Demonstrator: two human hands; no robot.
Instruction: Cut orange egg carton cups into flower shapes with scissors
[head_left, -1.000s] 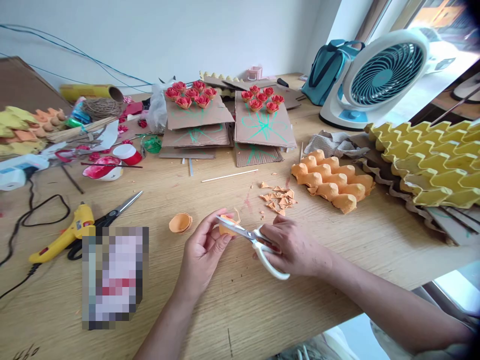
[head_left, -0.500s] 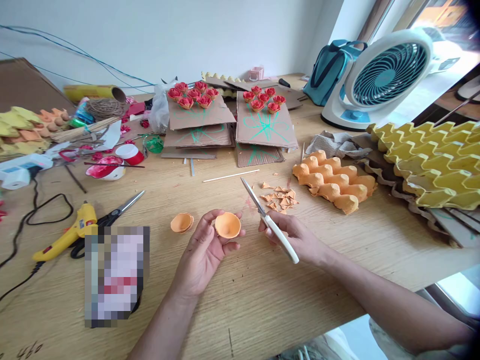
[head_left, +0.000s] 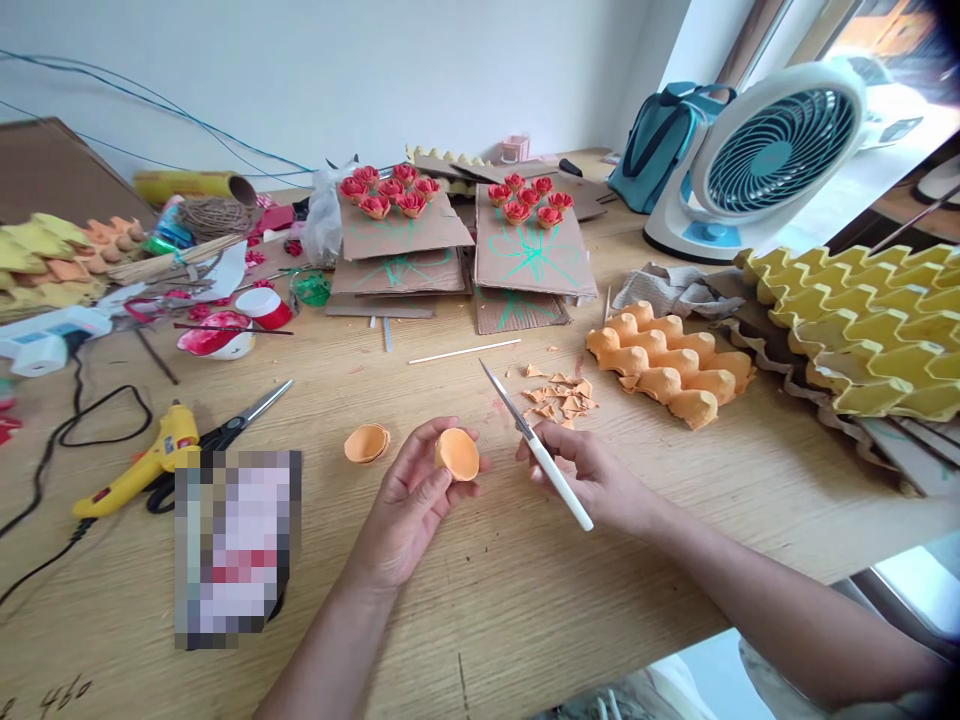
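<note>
My left hand (head_left: 409, 500) holds a small orange egg-carton cup (head_left: 457, 455) between thumb and fingers, its opening turned toward me. My right hand (head_left: 592, 475) grips white-handled scissors (head_left: 536, 447); the closed blades point up and away to the left, just right of the cup. A second trimmed orange cup (head_left: 367, 443) lies on the wooden table (head_left: 525, 600) left of my left hand. Orange paper scraps (head_left: 559, 395) lie behind the scissors.
An orange egg-carton strip (head_left: 667, 365) and yellow egg trays (head_left: 862, 320) sit at right, a fan (head_left: 772, 150) behind. Cardboard boards with red paper roses (head_left: 390, 195) stand at the back. A yellow glue gun (head_left: 142, 465) and black scissors (head_left: 225, 430) lie at left.
The scissors came off the cup and swung to the right, blades shut and pointing up. My left hand turned the cup, first opening up, now tilted toward me.
</note>
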